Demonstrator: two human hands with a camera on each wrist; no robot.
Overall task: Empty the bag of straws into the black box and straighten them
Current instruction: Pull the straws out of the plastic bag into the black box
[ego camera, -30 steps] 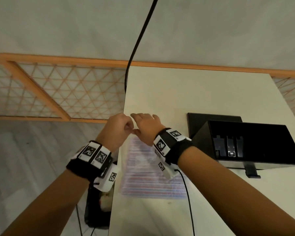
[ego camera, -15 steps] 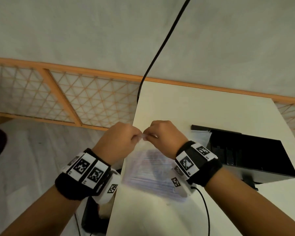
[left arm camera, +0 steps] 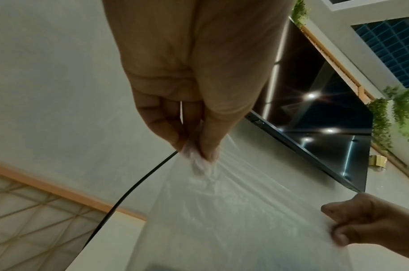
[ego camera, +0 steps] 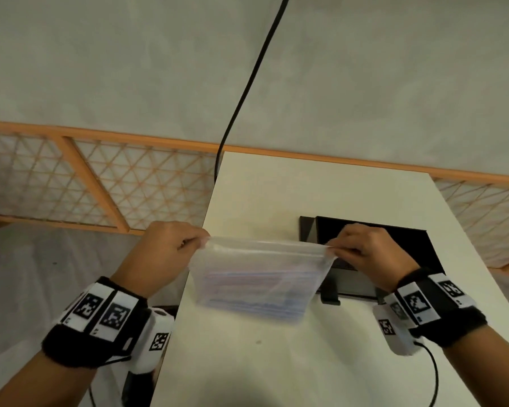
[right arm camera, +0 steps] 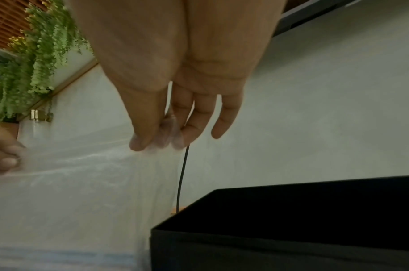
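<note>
Film this thin slips, so we pinch the bag (ego camera: 256, 277) by its top corners, left hand (ego camera: 166, 251) and right hand (ego camera: 368, 254); straws (ego camera: 247, 301) weigh little.

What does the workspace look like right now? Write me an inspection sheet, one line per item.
Surface: white table, bare parts visible around the things.
Job's things: clear bag held up above the table, straws lying across its lower part; black box open on the table to the right, no straws seen in it.
Clutter: nothing seen.
Grippers: left hand pinches the bag's top left corner; right hand pinches the top right corner, the top edge stretched between them.
Cables: black cable hangs down behind the table's far left corner; thin wire runs from the right wrist camera.
Surroundings: plain wall, wooden lattice fence.
</note>
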